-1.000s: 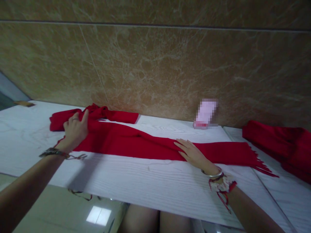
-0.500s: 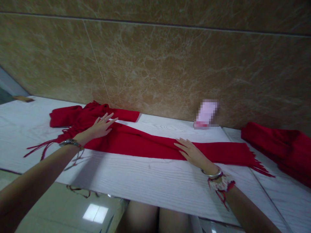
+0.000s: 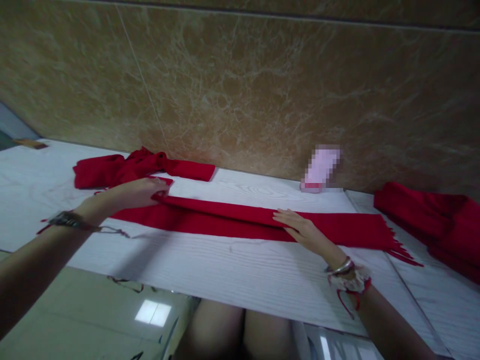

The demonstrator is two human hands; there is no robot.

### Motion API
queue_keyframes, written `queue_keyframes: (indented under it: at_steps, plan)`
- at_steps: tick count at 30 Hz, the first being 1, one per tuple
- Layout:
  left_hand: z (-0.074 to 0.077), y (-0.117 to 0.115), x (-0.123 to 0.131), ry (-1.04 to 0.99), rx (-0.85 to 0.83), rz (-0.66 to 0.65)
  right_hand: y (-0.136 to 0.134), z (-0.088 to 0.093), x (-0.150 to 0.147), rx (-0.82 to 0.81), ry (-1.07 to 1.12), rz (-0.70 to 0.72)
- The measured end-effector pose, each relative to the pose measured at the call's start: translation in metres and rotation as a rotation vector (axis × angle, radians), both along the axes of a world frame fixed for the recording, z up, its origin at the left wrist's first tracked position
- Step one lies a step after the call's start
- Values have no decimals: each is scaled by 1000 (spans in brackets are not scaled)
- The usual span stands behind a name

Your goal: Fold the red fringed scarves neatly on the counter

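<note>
A long red scarf (image 3: pixel 210 222) lies stretched across the white table, with fringe at its right end. Its far edge is folded toward me along the stretch between my hands. My left hand (image 3: pixel 140 194) grips that edge near the scarf's left part, fingers curled around the cloth. Flat on the middle-right of the scarf rests my right hand (image 3: pixel 302 230), fingers extended and holding nothing. Behind my left hand, a crumpled red cloth (image 3: pixel 112 170) sits against the wall; my left forearm hides the scarf's left end in part.
At the right lies another heap of red cloth (image 3: pixel 431 220). A pink, pixelated item (image 3: pixel 320 167) leans on the brown tiled wall (image 3: pixel 240 100). A small wooden piece (image 3: pixel 30 144) is at the table's far left. My legs are below the front edge of the white table (image 3: pixel 232 270).
My left hand has gone from lying spread on the scarf to gripping its far edge, which is now lifted and folded toward me. My right hand stays in nearly the same spot.
</note>
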State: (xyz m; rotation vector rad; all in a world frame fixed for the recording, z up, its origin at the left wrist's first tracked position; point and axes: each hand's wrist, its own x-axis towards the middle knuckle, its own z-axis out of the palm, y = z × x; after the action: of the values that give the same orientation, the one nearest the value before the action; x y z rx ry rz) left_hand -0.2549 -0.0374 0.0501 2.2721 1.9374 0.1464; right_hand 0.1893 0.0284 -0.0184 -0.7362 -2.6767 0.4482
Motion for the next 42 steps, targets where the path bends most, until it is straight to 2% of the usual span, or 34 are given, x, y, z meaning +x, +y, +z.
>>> queue_keyframes:
  at_steps: [3, 5, 11, 17, 20, 23, 26, 28, 32, 35, 39, 42]
  plan:
    - [-18, -30, 5, 147, -152, -66, -5, 1, 1, -45, -131, 81]
    - [-25, -38, 9, 194, -148, -34, -6, -1, 1, -42, -178, 92]
    - [-23, -39, 10, 270, -117, 10, -7, -6, 1, 22, -214, 75]
    - [-32, -46, 22, 216, -63, -15, -14, -7, 2, 106, -259, 87]
    - [-32, -40, 49, 78, -25, -161, -15, -7, 0, 123, -277, 65]
    - [-35, -27, 88, -102, -26, -329, -16, -6, -2, 123, -290, 60]
    - [-48, -15, 117, -178, -57, -398, -19, -6, -1, 128, -310, 35]
    - [-60, -9, 120, -201, -68, -405, -22, -7, 2, 144, -325, -7]
    - [-73, -5, 100, -164, -77, -355, -28, -4, 10, 157, -352, -67]
    - [-69, -1, 101, -88, -58, -339, -28, 0, 7, 135, -360, -106]
    - [-61, 15, 150, 13, 98, -453, -27, 4, -7, 180, -351, -215]
    - [-65, 28, 191, 58, 114, -509, -30, 2, -12, 207, -383, -239]
